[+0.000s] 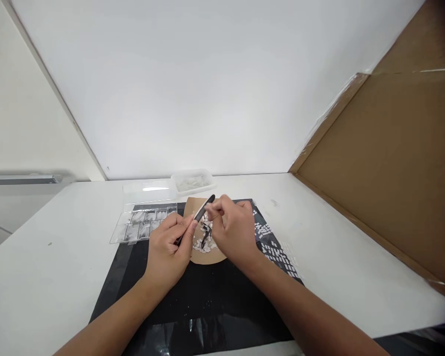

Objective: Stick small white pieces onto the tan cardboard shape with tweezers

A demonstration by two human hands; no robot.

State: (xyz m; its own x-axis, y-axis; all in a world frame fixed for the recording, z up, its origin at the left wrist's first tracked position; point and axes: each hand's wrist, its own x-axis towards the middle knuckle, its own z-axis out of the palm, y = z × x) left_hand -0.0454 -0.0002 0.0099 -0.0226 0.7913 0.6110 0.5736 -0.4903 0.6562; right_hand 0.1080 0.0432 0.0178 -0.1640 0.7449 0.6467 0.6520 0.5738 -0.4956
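My left hand (171, 242) is closed around a narrow, flat black strip with a pale edge, which looks like a nail file (203, 209). The strip slants up and to the right. Close beside its upper end, my right hand (234, 228) is pinched shut; whatever is between the fingertips is too small to make out. Below both hands lies a tan sheet of paper (207, 258), strewn with small whitish pieces (203, 245) and some black bits. My hands cover part of it.
A clear compartment box (131, 230) with its lid up, holding whitish pieces, sits on the left. Behind it stands a white tub (193, 182). A black mat (193, 296) lies on the white table (40, 277), with small white rectangles (280, 254) at right. Cardboard (385, 163) walls the right side.
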